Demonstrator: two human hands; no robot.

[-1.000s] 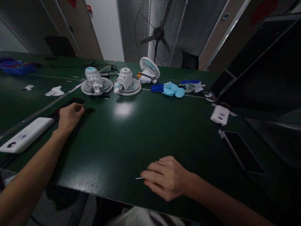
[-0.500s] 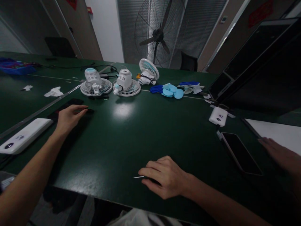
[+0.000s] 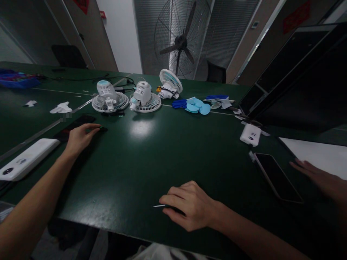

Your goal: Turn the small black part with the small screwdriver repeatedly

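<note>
My left hand (image 3: 81,138) reaches over the left of the table, its thumb and fingertips pinched together. At its fingertips is a small dark object (image 3: 104,129), too dim to name. Beside that hand lies a black phone-like slab (image 3: 74,127), and nearer me a white power bank (image 3: 29,159). My right hand (image 3: 189,206) rests closed near the table's front edge. A thin rod with a pale, pointed tip (image 3: 159,206) sticks out leftward from its fingers; the rest is hidden in the hand.
Two white fan heads (image 3: 110,99) (image 3: 145,98) lie face down, with a small fan (image 3: 170,85) behind. Light-blue fan blades (image 3: 198,106) rest on blue gloves. At right are a smaller power bank (image 3: 250,134), a phone (image 3: 278,177), a dark monitor (image 3: 298,79) and another person's hand (image 3: 314,171).
Another person's hand has come in at the right, beside a pale sheet-like surface now showing. My left fingers have shifted slightly over the small dark object. My right hand stays nearly still.
</note>
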